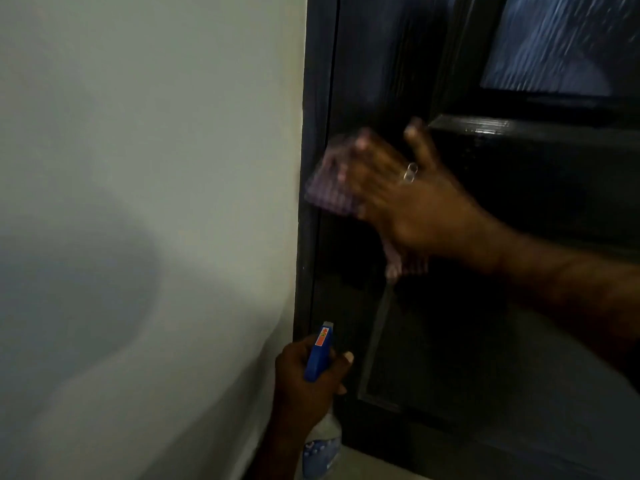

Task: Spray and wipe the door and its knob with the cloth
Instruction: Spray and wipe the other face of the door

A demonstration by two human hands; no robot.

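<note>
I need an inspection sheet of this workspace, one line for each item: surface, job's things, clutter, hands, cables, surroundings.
Surface: dark door, upright, glass pane at top.
Job's things: purple cloth flat against the door near its left edge; spray bottle with blue head; knob not seen.
Clutter: nothing seen.
Hands: right hand presses the cloth with straight fingers; left hand grips the spray bottle.
Cables: nothing seen.
Surroundings: pale wall left of the door.
</note>
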